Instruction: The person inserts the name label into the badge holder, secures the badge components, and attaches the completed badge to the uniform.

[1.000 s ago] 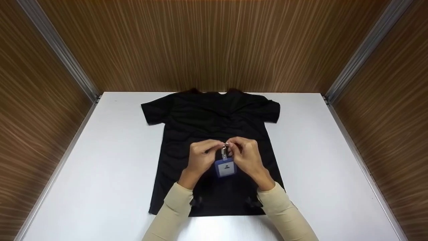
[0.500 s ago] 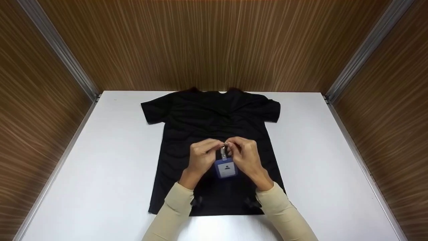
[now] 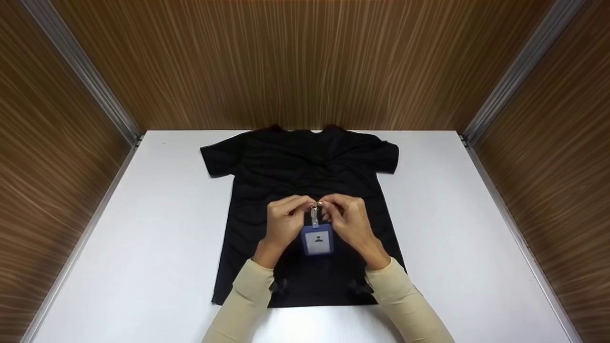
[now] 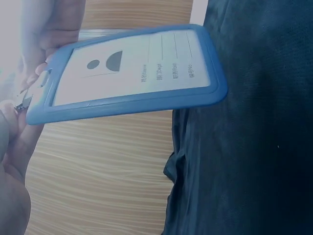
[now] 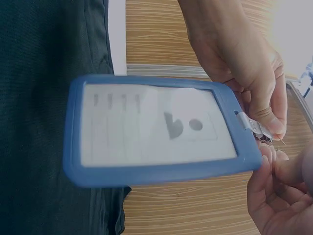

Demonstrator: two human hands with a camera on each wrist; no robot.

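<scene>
A blue-framed ID badge with a white card hangs over a black T-shirt by a short clear strap. At the strap's top is a small metal clip, with a thin pin sticking out beside it. My left hand pinches the clip between thumb and fingertips. From the other side, my right hand pinches the metal piece at the same spot, its fingertips meeting the left ones. Fingers partly hide the clip. In the left wrist view the badge shows its printed side.
The T-shirt lies spread on a white table, collar towards the back and sleeves out to both sides. Wood-grain panels stand at the back and sides, joined by metal corner rails.
The badge has swung slightly left and now hangs straighter. Both hands have shifted a little to the left, still pinching the clip. The T-shirt has stayed in place.
</scene>
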